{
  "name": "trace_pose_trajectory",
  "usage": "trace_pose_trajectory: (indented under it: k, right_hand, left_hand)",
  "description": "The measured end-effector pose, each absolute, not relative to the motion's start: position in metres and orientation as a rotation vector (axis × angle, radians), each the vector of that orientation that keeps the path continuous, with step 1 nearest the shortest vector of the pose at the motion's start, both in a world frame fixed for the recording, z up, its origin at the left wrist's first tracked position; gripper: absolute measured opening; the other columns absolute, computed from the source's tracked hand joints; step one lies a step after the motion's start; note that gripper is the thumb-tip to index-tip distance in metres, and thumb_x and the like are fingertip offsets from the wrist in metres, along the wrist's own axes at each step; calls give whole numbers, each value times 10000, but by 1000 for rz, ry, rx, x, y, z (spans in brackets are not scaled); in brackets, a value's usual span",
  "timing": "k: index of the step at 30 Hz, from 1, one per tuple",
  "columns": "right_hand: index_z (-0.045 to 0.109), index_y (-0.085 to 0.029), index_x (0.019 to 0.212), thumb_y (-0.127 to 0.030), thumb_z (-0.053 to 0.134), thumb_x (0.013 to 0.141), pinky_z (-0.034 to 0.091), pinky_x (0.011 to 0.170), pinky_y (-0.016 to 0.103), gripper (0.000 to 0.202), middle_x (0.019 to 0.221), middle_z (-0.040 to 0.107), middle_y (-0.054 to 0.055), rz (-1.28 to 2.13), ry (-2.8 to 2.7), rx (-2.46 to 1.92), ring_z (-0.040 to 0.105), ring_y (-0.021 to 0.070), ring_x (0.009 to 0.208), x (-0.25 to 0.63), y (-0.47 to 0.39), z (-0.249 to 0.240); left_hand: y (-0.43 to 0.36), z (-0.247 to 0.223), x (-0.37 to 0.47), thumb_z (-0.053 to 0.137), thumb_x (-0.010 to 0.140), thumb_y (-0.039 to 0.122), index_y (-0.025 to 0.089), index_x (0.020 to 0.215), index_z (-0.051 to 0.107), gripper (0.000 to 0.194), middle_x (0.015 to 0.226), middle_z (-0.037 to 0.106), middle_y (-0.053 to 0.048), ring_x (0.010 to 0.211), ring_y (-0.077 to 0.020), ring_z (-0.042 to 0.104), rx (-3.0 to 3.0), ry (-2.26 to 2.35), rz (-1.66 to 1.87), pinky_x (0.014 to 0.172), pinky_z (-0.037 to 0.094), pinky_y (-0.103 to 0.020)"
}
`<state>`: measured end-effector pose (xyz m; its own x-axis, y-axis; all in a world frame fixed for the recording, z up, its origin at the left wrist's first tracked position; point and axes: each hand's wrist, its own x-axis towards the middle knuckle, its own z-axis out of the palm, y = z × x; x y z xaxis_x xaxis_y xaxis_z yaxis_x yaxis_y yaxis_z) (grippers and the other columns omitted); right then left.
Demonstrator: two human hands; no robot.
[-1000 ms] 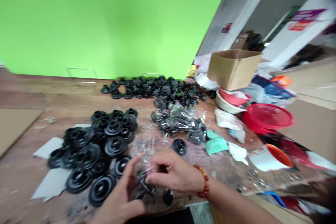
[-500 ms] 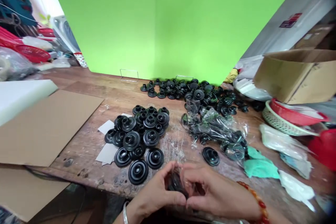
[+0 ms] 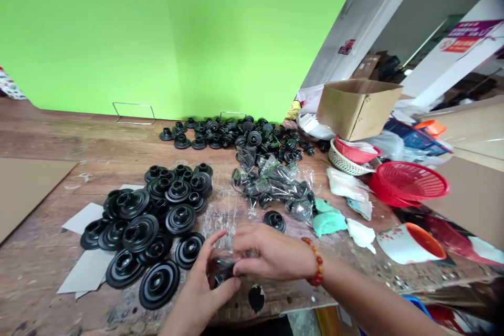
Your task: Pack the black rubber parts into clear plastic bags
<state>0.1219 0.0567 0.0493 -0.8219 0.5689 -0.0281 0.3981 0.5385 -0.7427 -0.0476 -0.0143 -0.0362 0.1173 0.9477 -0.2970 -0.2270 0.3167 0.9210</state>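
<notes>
Head view: near the front of the counter, a dark piece is being ringed by half-open left fingers and met from its right by bent right fingers, either grip's firmness being impossible to tell.

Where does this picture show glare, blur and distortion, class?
Head view: bright glints on the clear plastic bags; head view: the dark item between left hand and right hand is too blurred to name; head view: wide-angle stretching seems to tilt the grey pillar.

Between black discs and bagged parts, tabletop lies open.
</notes>
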Motion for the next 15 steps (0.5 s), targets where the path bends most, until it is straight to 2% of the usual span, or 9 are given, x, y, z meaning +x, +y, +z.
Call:
trace_pose_trajectory:
  k: [2, 5, 7, 10, 13, 15]
  right_hand:
    - [535, -159, 635, -215, 615, 860, 350, 579, 216, 245, 632, 499, -37, 1162, -2493, -899, 442, 93, 593, 121, 68, 50]
    - [522, -161, 637, -224, 616, 840, 323, 532, 199, 233, 593, 492, -53, 1055, -2254, -1093, 421, 82, 556, 127, 102, 58]
    - [511, -165, 635, -247, 648, 804, 323, 528, 198, 233, 590, 494, -56, 843, -2122, -1218, 420, 82, 554, 134, 130, 62]
    - [497, -173, 641, -220, 659, 756, 337, 545, 206, 205, 603, 497, -55, 515, -1989, -1372, 439, 92, 567, 150, 165, 57]
    - [540, -171, 724, -161, 628, 742, 378, 620, 227, 91, 687, 540, -29, 307, -1905, -1478, 492, 117, 651, 175, 179, 47]
    - [567, -174, 763, -176, 607, 773, 405, 694, 251, 42, 768, 573, 1, 173, -1859, -1545, 527, 144, 749, 200, 178, 44]
  left_hand:
    - [-13, -39, -48, 784, 672, 344, 246, 1379, 395, 813, 1108, 683, -92, 985, -250, 655, 779, 1121, 1063, 880, 477, -337]
    - [-15, -46, -47, 736, 731, 418, 241, 1399, 373, 780, 1296, 597, -147, 1155, -274, 592, 760, 1156, 1100, 965, 458, -368]
    - [-19, -53, -43, 718, 754, 426, 213, 1335, 453, 673, 1258, 624, -159, 1187, -272, 572, 825, 1161, 1075, 988, 452, -361]
    - [-29, -65, -31, 696, 767, 448, 216, 1211, 561, 518, 1105, 695, -127, 1093, -264, 627, 898, 1178, 1111, 935, 491, -344]
    - [-35, -74, -23, 709, 739, 481, 242, 1136, 616, 473, 1023, 719, -86, 1000, -257, 665, 930, 1234, 1175, 887, 523, -330]
    - [-33, -77, -24, 733, 715, 479, 249, 1104, 632, 463, 998, 726, -71, 975, -253, 672, 944, 1248, 1168, 869, 537, -315]
